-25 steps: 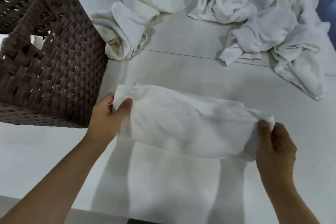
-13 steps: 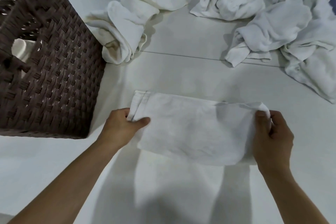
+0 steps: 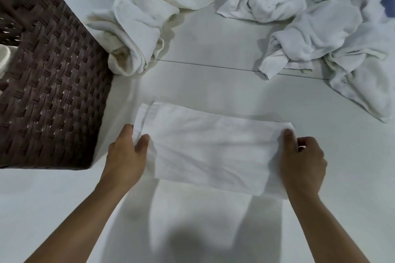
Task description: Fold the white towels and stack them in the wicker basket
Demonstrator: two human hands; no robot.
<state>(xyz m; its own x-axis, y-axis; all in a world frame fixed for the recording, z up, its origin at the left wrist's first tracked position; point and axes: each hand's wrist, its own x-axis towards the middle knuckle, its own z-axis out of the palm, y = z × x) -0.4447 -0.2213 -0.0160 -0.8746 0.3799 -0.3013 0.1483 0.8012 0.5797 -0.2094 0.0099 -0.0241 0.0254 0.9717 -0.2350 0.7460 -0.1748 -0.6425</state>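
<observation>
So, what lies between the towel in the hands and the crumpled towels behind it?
Nothing: beyond the held towel there is only bare white table, crossed by a thin seam, in the head view.

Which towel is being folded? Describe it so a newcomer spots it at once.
From the basket on the left, look right along the near side of the table. The towel there is pinched at its ends by the left hand and right hand. It alone lies flat and rectangular; the other towels are crumpled.

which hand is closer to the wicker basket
Left. The left hand holds the folded towel at its end beside the wicker basket; the right hand holds the opposite end, farther away.
</observation>
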